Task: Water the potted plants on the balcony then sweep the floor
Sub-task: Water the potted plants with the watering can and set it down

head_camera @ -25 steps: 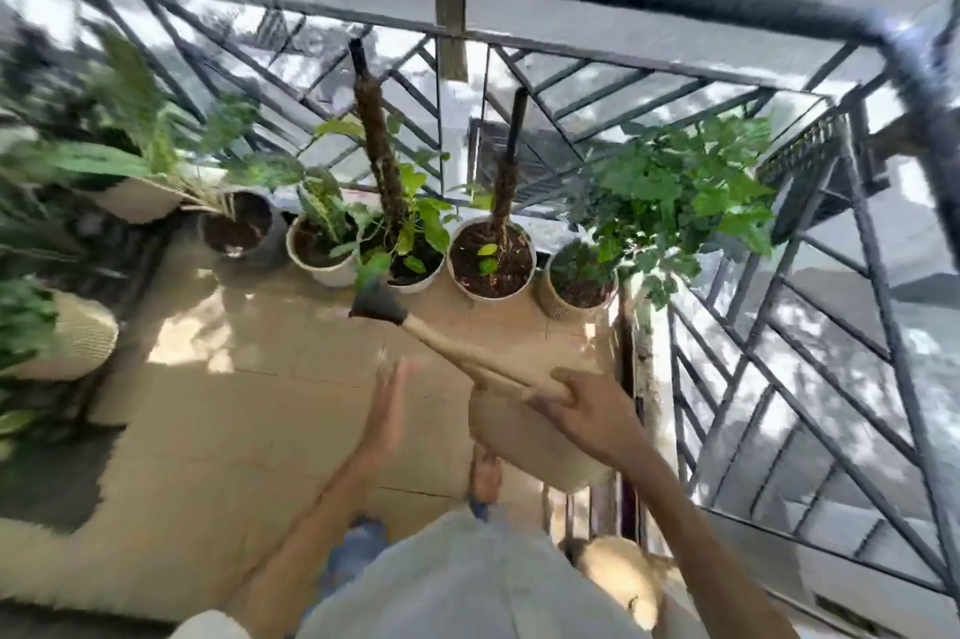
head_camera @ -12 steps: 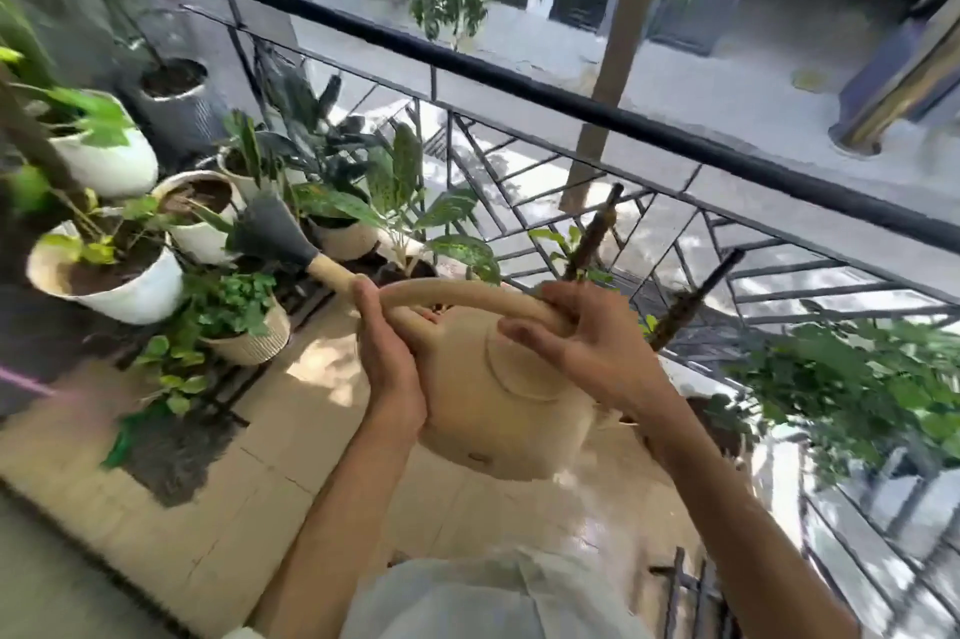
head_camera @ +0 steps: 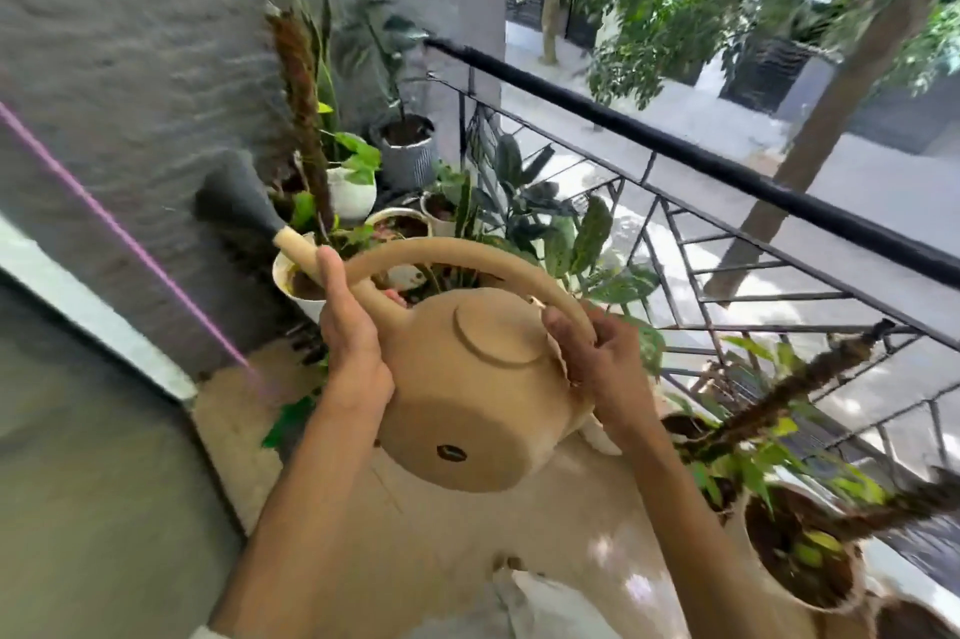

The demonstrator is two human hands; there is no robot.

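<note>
I hold a tan watering can [head_camera: 467, 404] tilted in the air, its underside facing me. Its dark rose head [head_camera: 234, 202] points up and left toward the grey wall. My left hand [head_camera: 353, 342] presses against the can's side at the base of the spout. My right hand [head_camera: 592, 358] grips the arched handle at its rear end. Beyond the can stand several potted plants: a white pot [head_camera: 296, 285] with a moss pole just under the spout, a white round pot [head_camera: 353, 191], and a grey ribbed pot [head_camera: 410, 155] in the corner.
A black metal railing [head_camera: 727, 165] runs along the right of the balcony. More pots with moss poles [head_camera: 800, 560] stand at the lower right. A grey wall [head_camera: 130, 67] and a purple cord [head_camera: 130, 243] are at left. Beige floor tiles [head_camera: 467, 545] lie below.
The view has swung left from the pots by the railing to the corner group. My left hand came onto the can, and the spout now rises higher toward the wall.
</note>
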